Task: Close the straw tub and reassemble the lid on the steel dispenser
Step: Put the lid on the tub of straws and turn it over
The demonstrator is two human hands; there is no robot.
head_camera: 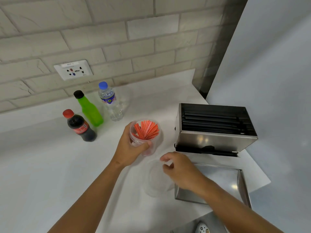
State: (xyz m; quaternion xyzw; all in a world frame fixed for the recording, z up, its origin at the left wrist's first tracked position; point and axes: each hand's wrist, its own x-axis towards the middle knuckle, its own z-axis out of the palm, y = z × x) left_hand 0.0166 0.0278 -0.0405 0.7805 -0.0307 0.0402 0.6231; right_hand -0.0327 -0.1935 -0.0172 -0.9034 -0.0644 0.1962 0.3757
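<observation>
A clear plastic tub point(152, 149) stands open on the white counter, holding several red-and-white straws point(146, 130). My left hand point(129, 149) is wrapped around the tub's left side. The tub's clear round lid point(155, 181) lies flat on the counter in front of it. My right hand point(180, 170) hovers at the lid's far right edge, fingers curled and apart; whether they touch it I cannot tell. The steel dispenser point(215, 142) stands open at the right with black straws point(212, 122) inside. Its steel lid point(223, 181) lies upside down on the counter under my right forearm.
Three bottles stand at the back left: a cola bottle point(80, 127), a green bottle point(90, 111) and a water bottle point(111, 102). A wall socket point(73, 69) sits on the tiled wall. The counter ends at the right, beside a grey wall.
</observation>
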